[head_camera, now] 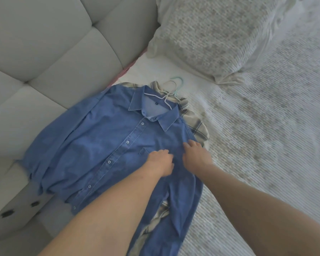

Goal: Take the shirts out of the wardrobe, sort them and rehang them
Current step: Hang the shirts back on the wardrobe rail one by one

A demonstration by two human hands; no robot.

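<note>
A blue denim shirt [107,150] lies flat and buttoned on the bed, collar pointing away from me, still on a white hanger [166,100]. Under it lies a cream plaid shirt [198,124] on a mint-green hanger [179,80]; only its edges show at the right and near the hem. My left hand [160,162] rests on the denim by the chest pocket, fingers bent onto the cloth. My right hand [195,154] lies just beside it near the shirt's right side, fingertips down on the fabric. Whether either hand pinches the cloth is not visible.
The bed has a white textured cover [257,145], with a pillow [220,39] at the upper right. A grey padded headboard [44,52] runs along the left. A low grey surface [13,204] sits at the lower left beside the bed.
</note>
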